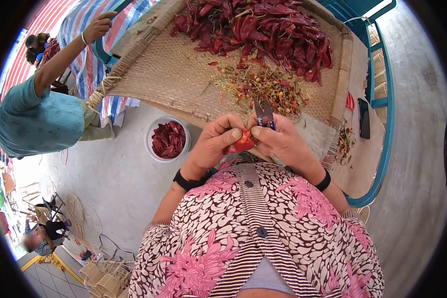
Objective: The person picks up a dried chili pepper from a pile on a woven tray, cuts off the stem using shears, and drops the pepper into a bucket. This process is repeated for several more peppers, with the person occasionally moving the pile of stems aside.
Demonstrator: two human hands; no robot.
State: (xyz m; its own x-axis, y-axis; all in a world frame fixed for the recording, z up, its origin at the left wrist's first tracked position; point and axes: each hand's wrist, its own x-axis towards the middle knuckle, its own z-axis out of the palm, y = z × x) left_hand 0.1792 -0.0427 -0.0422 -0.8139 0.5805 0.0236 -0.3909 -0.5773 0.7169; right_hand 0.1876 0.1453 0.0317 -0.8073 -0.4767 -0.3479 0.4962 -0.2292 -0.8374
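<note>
A red pepper piece (241, 142) is pinched between the fingers of my left hand (216, 141), just past the front edge of the woven tray (159, 74). My right hand (285, 144) meets it from the other side, thumb and finger pressed at the pepper's edge, with small scissors (264, 113) held in the same hand, blades pointing away from me. Beyond my hands, a scatter of stems and small red bits (270, 89) lies on the tray. Farther back is a large heap of dark red dried peppers (283, 39).
A white bucket of dark red peppers (168, 140) stands on the floor at left. Red-handled scissors (350, 101) and a black phone (364, 118) lie right of the tray, inside a teal metal frame (390, 109). A person in teal (44, 119) stands at left; another sits lower left.
</note>
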